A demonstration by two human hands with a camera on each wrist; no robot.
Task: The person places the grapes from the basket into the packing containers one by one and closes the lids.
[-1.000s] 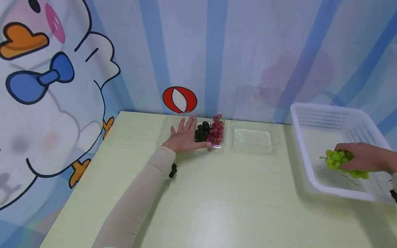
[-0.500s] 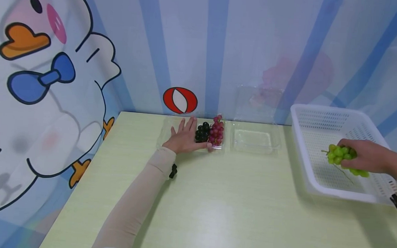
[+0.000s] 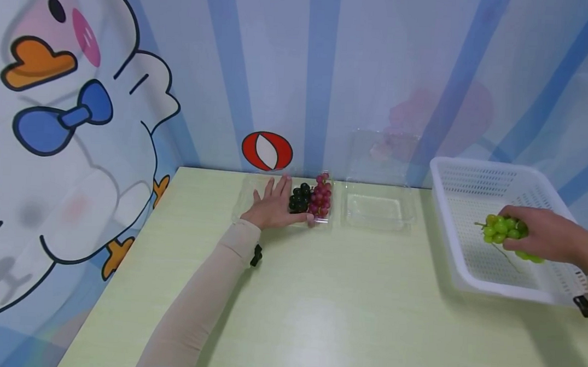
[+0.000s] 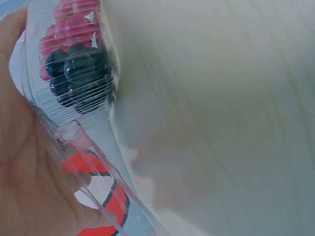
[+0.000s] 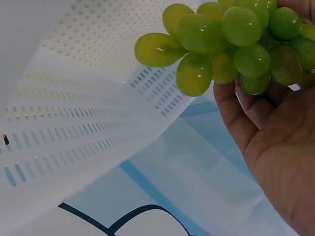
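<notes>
Since a second ago, the right hand (image 3: 543, 232) has risen slightly with the bunch of glossy green grapes (image 3: 501, 229), while the left hand has stayed put. Nearest lies the pale wood-toned table (image 3: 342, 311). The right hand's curled fingers pinch the bunch above the white perforated plastic basket (image 3: 506, 290). Further back, the left hand (image 3: 273, 210), fingers spread and gripping nothing, rests against a clear plastic box (image 4: 71, 117) holding black grapes (image 3: 300, 197) beside red grapes (image 3: 320, 198). Another clear box (image 3: 379, 206) stands lid-up before the blue-striped backdrop (image 3: 284, 68).
</notes>
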